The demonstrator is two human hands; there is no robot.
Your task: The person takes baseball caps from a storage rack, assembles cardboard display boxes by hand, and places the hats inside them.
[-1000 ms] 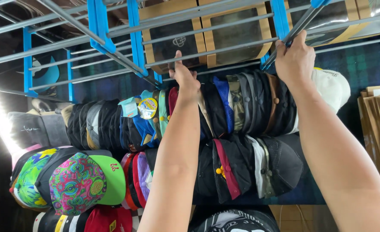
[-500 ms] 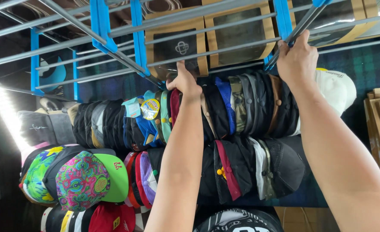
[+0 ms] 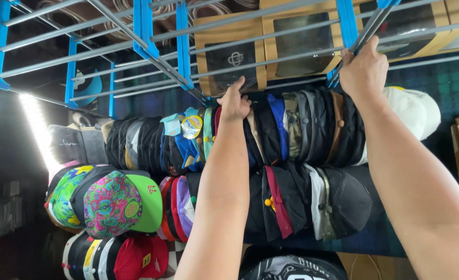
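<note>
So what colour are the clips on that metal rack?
Bright blue clips, seen best in the head view.

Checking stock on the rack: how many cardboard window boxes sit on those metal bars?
3: one above the left hand, one beside it at centre, one at the top right, partly cut off. More may be hidden.

Brown windowed cardboard boxes (image 3: 260, 46) on rack, perhaps round yellow-blue cap sticker (image 3: 191, 127)

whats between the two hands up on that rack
In the head view, between the left hand and the right hand run grey rack bars, with a windowed brown cardboard box behind them and a blue connector.
</note>
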